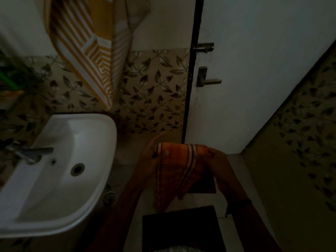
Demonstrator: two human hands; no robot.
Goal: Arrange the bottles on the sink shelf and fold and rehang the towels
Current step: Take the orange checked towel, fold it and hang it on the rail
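An orange towel with dark stripes (177, 168) hangs folded between both hands, low in the middle of the view. My left hand (151, 159) grips its left top edge, thumb on the front. My right hand (217, 160) pinches the right top corner. A yellow and white striped towel (87, 51) hangs on the wall above the sink, with a grey striped towel (121, 57) beside it. No bottles or shelf can be made out in the dim light.
A white sink (101, 142) with a metal tap (32, 151) stands to the left. The white door (245, 79) with lever handle (209, 81) is straight ahead. A dark mat (181, 228) lies on the floor. Green items (11, 80) sit at the far left.
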